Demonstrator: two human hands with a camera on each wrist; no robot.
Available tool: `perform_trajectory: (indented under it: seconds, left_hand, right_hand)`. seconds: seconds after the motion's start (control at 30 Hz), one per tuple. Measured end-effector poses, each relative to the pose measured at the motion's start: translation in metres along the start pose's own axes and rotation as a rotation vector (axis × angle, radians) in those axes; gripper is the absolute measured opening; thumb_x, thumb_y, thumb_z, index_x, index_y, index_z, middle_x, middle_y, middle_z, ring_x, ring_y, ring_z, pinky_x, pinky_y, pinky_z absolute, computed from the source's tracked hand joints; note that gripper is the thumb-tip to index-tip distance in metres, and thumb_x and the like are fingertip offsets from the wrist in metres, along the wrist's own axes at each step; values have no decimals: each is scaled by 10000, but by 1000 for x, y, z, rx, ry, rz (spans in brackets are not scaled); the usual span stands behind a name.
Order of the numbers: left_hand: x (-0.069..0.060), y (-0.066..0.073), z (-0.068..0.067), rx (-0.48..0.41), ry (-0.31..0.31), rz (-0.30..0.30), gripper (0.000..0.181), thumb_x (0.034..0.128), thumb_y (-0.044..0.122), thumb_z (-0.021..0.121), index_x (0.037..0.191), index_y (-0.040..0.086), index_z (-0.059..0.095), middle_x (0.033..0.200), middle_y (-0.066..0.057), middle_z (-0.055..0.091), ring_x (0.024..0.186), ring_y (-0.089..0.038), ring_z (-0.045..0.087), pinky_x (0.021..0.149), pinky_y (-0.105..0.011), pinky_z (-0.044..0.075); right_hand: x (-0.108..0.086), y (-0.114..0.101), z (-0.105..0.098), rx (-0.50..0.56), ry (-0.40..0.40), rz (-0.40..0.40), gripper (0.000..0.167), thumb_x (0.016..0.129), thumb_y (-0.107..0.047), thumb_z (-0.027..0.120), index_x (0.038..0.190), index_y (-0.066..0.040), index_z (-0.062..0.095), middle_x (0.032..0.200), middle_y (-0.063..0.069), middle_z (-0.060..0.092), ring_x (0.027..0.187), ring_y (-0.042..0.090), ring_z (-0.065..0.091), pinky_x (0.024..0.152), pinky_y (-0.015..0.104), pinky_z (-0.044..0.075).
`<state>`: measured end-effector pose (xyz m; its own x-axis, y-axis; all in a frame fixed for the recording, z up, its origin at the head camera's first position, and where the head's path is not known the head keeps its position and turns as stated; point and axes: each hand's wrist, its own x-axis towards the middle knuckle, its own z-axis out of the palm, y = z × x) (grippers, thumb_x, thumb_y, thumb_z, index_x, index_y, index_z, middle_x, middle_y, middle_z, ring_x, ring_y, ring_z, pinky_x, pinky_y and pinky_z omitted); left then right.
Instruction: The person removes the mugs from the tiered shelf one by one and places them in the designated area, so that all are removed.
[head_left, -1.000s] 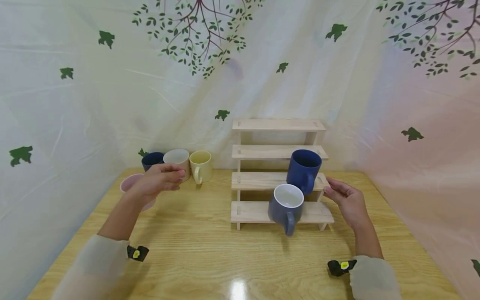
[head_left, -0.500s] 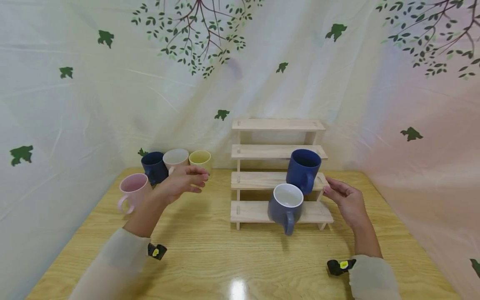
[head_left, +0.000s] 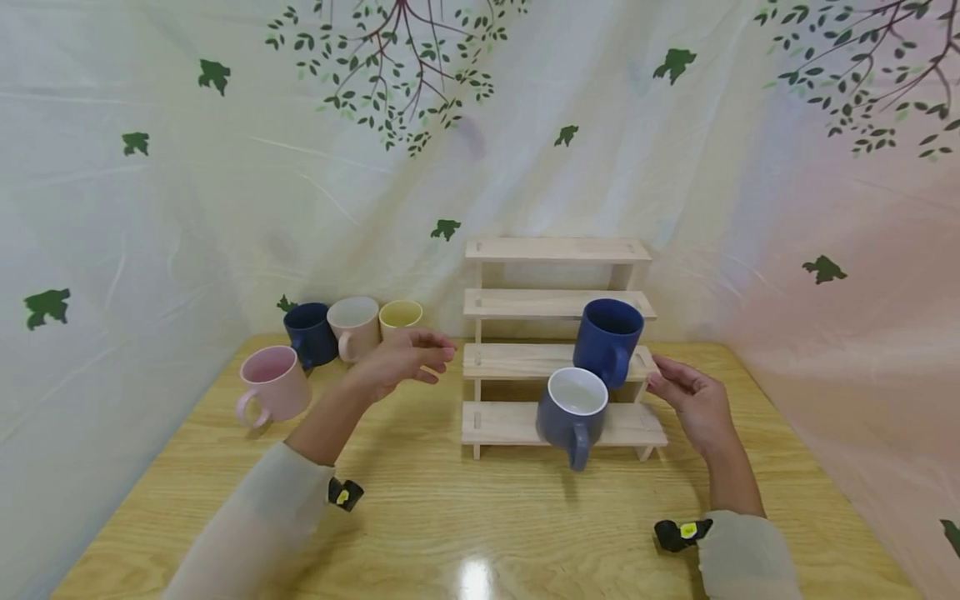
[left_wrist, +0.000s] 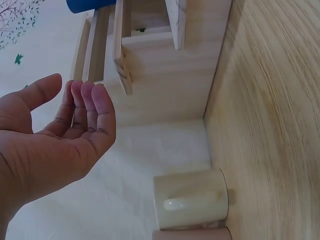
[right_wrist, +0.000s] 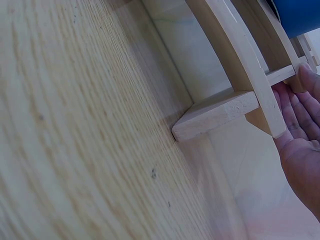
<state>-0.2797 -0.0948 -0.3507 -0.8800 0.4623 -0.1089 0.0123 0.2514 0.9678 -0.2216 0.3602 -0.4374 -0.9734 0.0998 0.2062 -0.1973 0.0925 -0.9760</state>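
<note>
A stepped wooden shelf (head_left: 558, 249) stands on the table, a dark blue mug (head_left: 603, 342) on its second step and a grey-blue mug with a white inside (head_left: 566, 421) on the lowest. My right hand (head_left: 697, 404) grips the right end of the second step, thumb above and fingers beneath, as the right wrist view shows. Holding nothing, my left hand (head_left: 401, 364) hovers just left of the shelf with loosely bent fingers. It partly hides a yellow mug (head_left: 401, 314) behind it.
At the left stand a pink mug (head_left: 276, 387), a navy mug (head_left: 311, 337) and a pale beige mug with a white inside (head_left: 356, 325). A printed white curtain (head_left: 337, 217) hangs behind and beside the wooden table (head_left: 450, 517).
My left hand has moved right, from in front of the left mugs toward the shelf, uncovering the pink mug. The right hand and the shelf stay where they were.
</note>
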Motion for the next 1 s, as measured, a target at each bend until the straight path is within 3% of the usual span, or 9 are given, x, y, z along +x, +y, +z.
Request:
perform_trajectory:
  seconds: [0.23,0.43,0.67,1.0]
  left_hand:
    - [10,6,21,74,-41,50,288,1003,132,656,1242,-29,646,1166,-151,666,1020,-267,659,873,-412,604]
    - [18,12,35,96,-66,53,275,989,143,681,1213,-15,663,1108,-115,673,1022,-267,663,908,-472,591]
    - [25,25,52,123,-119,56,339,987,188,687,1268,0,655,1174,-146,664,1011,-241,650,880,-385,599]
    - [35,37,80,142,-175,71,304,992,217,688,1268,91,693,1194,-48,688,1084,-266,665,854,-363,609]
  right_hand:
    - [0,1,-1,-7,4,11,555,970,-182,720,1425,76,532,1095,-111,725,934,75,740,866,167,556]
    - [1,2,0,18,-1,-4,547,969,-153,718,1419,93,527,1090,-102,733,926,80,742,866,176,559]
    - [0,0,-1,9,8,-1,552,968,-157,721,1423,89,526,1086,-115,731,920,70,741,858,164,557]
    - [0,0,-1,-6,-4,7,552,972,-171,719,1429,74,529,1101,-109,721,932,66,737,868,150,547]
